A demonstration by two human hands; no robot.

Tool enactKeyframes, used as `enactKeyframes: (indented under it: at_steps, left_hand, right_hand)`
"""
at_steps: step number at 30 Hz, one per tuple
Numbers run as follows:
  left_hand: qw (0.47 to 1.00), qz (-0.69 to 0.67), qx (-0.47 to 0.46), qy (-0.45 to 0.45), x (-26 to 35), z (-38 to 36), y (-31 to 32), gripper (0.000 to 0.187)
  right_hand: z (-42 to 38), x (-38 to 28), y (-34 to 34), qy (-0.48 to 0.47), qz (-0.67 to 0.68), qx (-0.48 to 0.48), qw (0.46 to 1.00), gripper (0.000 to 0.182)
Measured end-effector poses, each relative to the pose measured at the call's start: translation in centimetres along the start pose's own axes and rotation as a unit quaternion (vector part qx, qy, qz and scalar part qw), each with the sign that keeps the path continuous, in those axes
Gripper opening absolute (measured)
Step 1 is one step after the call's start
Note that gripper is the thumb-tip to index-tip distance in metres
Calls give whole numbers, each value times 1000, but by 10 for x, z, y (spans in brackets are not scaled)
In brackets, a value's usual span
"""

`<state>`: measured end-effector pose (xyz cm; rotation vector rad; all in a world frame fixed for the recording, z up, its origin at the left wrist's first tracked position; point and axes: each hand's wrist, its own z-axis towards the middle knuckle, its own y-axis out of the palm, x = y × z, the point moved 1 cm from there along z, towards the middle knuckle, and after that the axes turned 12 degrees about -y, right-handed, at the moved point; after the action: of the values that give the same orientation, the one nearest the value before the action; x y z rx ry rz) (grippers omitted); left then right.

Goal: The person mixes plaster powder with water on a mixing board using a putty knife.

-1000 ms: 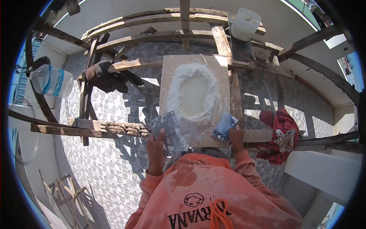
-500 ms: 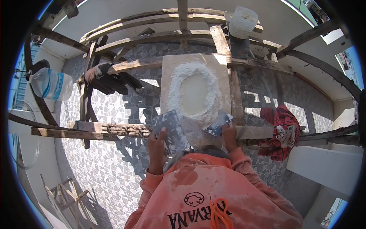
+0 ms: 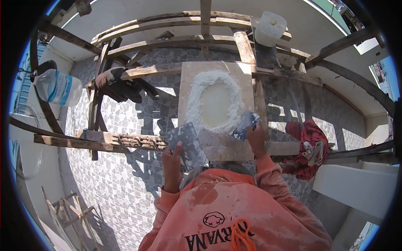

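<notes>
My left hand [image 3: 172,162] grips a flat, dark grey rectangular plate [image 3: 186,144] smeared with white, thumb on top, at the near left corner of a board [image 3: 188,69]. In my right hand [image 3: 256,138] is a smaller dark scraper [image 3: 245,125], also spotted white, held against the near right side of a ring of white powder [image 3: 194,98]. The powder lies on the board and encloses an oval pool of pale liquid [image 3: 219,106]. Between my hands, the board's near end shows a thin white residue.
Timber rails [image 3: 167,42] frame the board, with dark gloves [image 3: 115,85] draped at left. A water bottle [image 3: 58,88] hangs far left; a translucent container [image 3: 270,29] stands at the back. Red checked cloth [image 3: 312,146] hangs at right. Stone-patterned floor [image 3: 121,175] lies below.
My right hand has moved up and slightly right along the powder's edge, turning the scraper more upright. My left hand and its plate have stayed nearly in place.
</notes>
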<state>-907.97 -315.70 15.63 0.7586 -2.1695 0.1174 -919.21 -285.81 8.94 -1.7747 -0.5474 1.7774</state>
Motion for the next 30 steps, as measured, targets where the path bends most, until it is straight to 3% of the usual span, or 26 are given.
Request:
enactKeyframes:
  at_steps: [5,11,23,26,30]
  left_hand:
    - [999,30,12,9,0,0,-2,13]
    - [999,18,30,10,-1,-2,1,19]
    - [998,-15,55,2,0,-11,6,27]
    - [998,-20,59,9,1,-15,8,26]
    - [996,-8,92,-6,11,-30,17,24]
  right_hand:
    - [22,-2,0,-48,-8,-13,999,43]
    - [46,-13,-6,-69,-40,-38,996,45]
    - [102,-33,-41,-121,-65,-43,990,33]
    - [139,-3,-42,-116,-64,-59,990,35]
    - [214,28,-37,-178,-18,-111,978,38]
